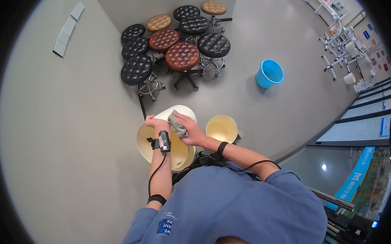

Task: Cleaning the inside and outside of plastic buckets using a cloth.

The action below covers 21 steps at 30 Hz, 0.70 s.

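Above several cream plastic bins, my left hand (pixel 154 121) is closed at the edge of a tilted white bin (pixel 184 111); its fingers are partly hidden. My right hand (pixel 192 130) presses a bunched grey-green cloth (pixel 178 124) against this bin's side. Just below the hands shows the cream inside of a wide bin (pixel 145 146); whether it is part of the tilted one I cannot tell. Another rim (pixel 191 159) shows beneath it. To the right of my right hand an open cream bin (pixel 221 127) stands upright, apart from the cloth.
A blue bucket (pixel 270 73) stands on the floor ahead. Round padded stools (pixel 182 56) crowd the wall corner. A grey wall (pixel 85 118) runs close on my left. White wheeled stands (pixel 346 53) and glass panels (pixel 337 127) are on the right. Black cables run along both arms.
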Each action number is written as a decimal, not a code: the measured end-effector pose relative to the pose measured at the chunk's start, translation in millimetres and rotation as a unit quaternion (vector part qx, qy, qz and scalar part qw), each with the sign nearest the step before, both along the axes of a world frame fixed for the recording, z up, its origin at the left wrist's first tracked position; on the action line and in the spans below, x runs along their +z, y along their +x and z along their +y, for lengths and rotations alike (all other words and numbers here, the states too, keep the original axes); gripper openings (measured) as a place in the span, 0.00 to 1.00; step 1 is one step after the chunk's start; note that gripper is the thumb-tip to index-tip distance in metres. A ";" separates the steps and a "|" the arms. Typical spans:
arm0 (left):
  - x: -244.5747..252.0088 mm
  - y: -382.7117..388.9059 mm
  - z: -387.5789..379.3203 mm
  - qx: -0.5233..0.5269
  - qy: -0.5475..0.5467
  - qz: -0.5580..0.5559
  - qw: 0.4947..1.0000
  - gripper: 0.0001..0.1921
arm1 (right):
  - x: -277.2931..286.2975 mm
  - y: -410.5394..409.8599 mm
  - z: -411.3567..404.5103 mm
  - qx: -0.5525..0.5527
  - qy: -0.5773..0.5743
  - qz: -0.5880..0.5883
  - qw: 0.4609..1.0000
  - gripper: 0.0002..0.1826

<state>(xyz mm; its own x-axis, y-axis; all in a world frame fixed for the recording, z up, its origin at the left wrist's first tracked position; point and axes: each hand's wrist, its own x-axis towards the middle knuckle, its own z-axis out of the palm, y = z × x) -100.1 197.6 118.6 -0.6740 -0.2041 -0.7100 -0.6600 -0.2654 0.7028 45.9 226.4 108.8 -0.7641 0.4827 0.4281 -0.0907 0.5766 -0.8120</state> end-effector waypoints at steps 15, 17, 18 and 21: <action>-26.4 39.9 -16.3 -0.296 0.304 0.189 0.886 0.25 | 30.1 -34.2 7.3 -0.100 -0.246 -0.069 0.961 0.18; -38.7 18.5 -20.6 -0.234 0.386 0.140 0.881 0.26 | 12.4 -34.3 12.0 -0.084 -0.230 -0.085 0.966 0.18; -32.3 19.9 -14.8 -0.199 0.370 0.160 0.893 0.27 | -9.9 -28.1 22.1 -0.122 -0.088 -0.058 0.987 0.20; -14.2 19.8 -17.0 -0.247 0.363 0.121 0.890 0.27 | -43.4 -4.9 51.1 -0.206 0.017 -0.101 0.973 0.27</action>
<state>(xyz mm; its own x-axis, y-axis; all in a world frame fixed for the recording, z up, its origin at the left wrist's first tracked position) -80.3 180.6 104.3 -0.7053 0.6138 -0.3546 -0.6745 -0.4272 0.6021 41.0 277.4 65.3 -0.5797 0.7536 0.3099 0.3133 0.5572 -0.7690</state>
